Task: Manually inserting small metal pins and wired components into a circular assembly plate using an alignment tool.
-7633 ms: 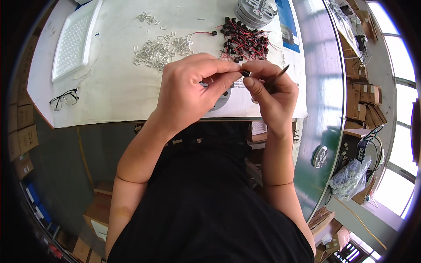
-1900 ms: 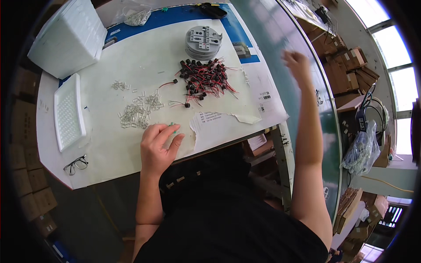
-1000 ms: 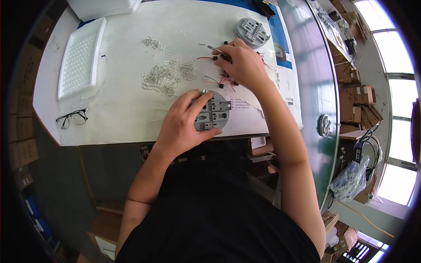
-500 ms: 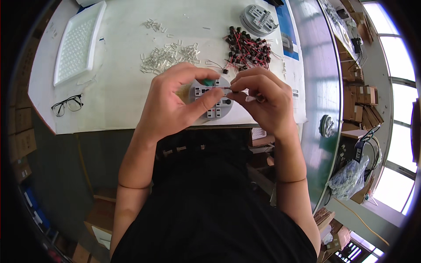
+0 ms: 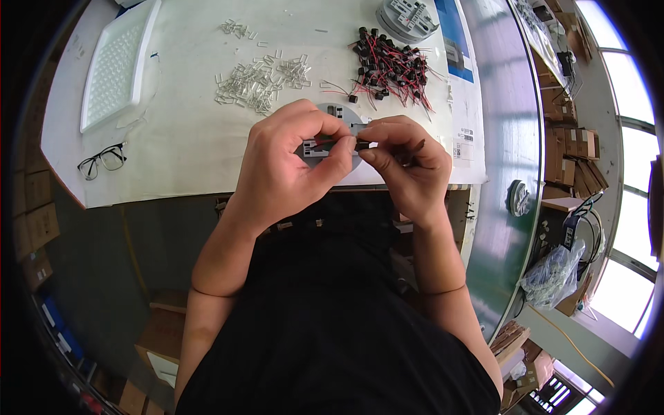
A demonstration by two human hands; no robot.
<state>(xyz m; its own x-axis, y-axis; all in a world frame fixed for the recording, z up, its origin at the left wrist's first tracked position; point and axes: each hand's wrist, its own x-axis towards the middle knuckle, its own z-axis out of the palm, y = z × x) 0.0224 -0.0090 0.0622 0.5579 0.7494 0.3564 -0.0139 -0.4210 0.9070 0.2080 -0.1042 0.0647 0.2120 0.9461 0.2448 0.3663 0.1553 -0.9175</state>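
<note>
Over the table's front edge, both my hands meet fingertip to fingertip. My left hand (image 5: 287, 159) is closed in a pinch on thin wires that run from a small black cylindrical part (image 5: 362, 144). The thumb and forefinger of my right hand (image 5: 411, 162) grip that black part. Something dark shows between the right hand's other fingers, too small to name. Below the hands lies a round grey fixture (image 5: 335, 111) with raised blocks, largely covered by them.
Beyond the hands lie a heap of black parts with red and black wires (image 5: 394, 69) and a pile of short clear pieces (image 5: 259, 83). A second round grey fixture (image 5: 407, 19) stands far right. On the left are eyeglasses (image 5: 102, 161) and a white tray (image 5: 142, 69).
My fingertips have drawn closer together around the black part. The green piece seen by my left fingers earlier no longer shows, and the view has shifted slightly.
</note>
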